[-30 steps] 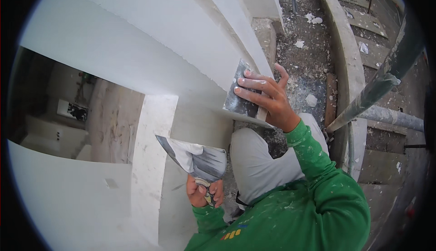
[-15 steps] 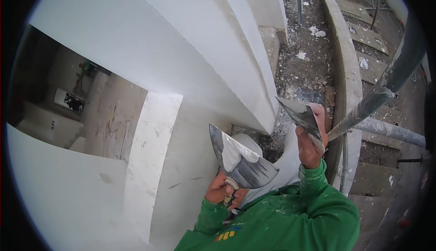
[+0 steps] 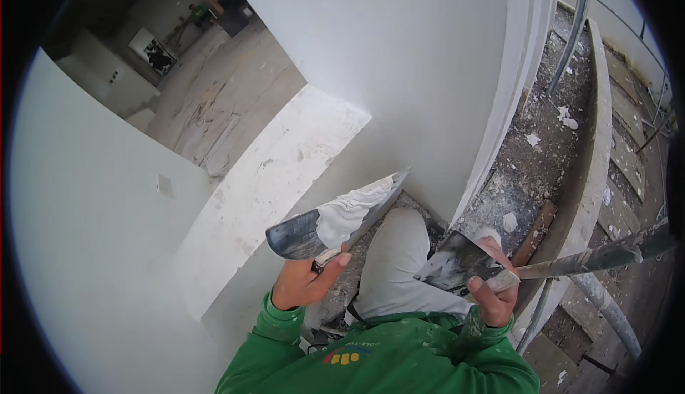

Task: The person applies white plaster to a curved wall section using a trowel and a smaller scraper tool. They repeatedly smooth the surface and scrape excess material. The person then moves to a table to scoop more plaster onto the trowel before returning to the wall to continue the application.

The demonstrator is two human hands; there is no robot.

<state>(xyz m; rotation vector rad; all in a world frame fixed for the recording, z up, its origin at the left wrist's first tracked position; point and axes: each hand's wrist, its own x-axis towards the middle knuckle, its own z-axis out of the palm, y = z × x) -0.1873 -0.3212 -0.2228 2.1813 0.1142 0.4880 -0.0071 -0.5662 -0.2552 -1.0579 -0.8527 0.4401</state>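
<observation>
My left hand is closed round the handle of a wide putty knife. A thick, ridged mound of white putty lies along its dark metal blade, whose far corner points toward the wall. On the right, my right hand grips a second putty knife, its grey, smeared blade held above my right thigh. The two blades are apart. Most of both handles is hidden by my fingers. White-spattered green sleeves cover my forearms.
A white ledge runs below a wall opening at left, beside a smooth pale wall. Rightward, a debris-strewn walkway borders a curved concrete curb. A metal scaffold pipe crosses close to my right hand.
The view has swung, showing more ledge and room. The left knife has turned, its putty now a ridged mound. The right knife has come lower and its blade has tilted flatter.
</observation>
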